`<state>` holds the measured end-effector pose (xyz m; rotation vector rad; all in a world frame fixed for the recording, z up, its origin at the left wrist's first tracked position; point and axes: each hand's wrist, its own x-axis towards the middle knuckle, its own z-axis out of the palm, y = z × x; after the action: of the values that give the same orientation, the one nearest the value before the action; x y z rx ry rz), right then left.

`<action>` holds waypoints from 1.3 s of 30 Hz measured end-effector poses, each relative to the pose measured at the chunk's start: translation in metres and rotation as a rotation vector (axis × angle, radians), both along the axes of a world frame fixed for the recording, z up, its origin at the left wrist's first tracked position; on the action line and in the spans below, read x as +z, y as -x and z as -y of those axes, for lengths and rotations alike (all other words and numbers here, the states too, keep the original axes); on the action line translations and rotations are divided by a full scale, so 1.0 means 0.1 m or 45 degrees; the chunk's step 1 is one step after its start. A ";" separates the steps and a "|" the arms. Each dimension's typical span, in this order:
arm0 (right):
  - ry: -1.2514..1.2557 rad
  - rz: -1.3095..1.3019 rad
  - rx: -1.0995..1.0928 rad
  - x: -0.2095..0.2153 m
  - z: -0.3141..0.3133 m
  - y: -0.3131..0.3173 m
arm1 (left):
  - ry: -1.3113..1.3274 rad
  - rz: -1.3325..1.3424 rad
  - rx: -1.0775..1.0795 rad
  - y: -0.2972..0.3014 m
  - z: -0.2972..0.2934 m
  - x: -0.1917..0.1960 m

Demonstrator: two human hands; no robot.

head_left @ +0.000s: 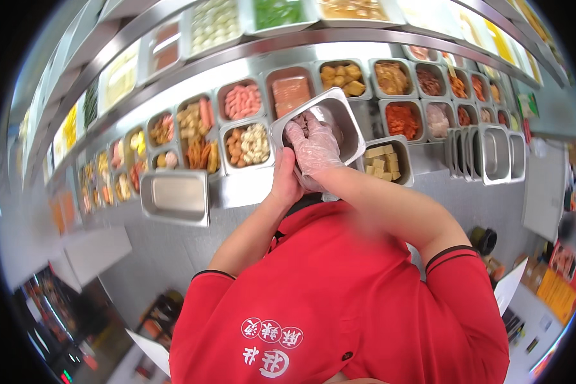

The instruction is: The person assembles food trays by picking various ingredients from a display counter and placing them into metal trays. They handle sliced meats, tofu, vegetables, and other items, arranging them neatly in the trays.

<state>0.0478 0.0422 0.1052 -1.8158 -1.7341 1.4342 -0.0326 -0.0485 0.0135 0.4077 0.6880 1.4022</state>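
A deep rectangular metal pan (350, 127) is held tilted in front of my chest. My left hand (287, 179), bare, grips it from the near left side. Inside it is my right hand (315, 146), in a clear plastic glove, with its fingers bent down into the pan's left end. Something dark brownish shows in small part at those fingertips, too hidden to name. Just left of the pan stands a tray of brown and white balls (255, 143). To its right is a pan of yellowish tofu-like cubes (384, 164).
Many food pans line the steel counter: pink sausages (242, 101), pink sliced meat (292, 93), yellow chunks (343, 78), red pieces (402, 120). An empty metal pan (174, 192) sits front left. Nested empty pans (495, 155) stand at right. A shelf edge (262, 46) runs above.
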 end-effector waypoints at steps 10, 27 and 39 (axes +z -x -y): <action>-0.043 -0.129 0.819 0.52 1.29 1.06 | 0.143 -0.097 0.808 0.46 1.51 0.77; 1.016 -1.368 0.428 -0.12 2.85 3.59 | 0.143 -0.573 1.330 2.82 2.99 0.53; 1.352 -1.644 -0.172 -0.57 2.77 3.90 | 0.467 -1.398 0.822 3.45 2.88 0.62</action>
<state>-0.3420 -0.2344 0.0479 -0.6548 -0.1636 2.7380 -0.3780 -0.3366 0.0756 0.6972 2.0804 1.5299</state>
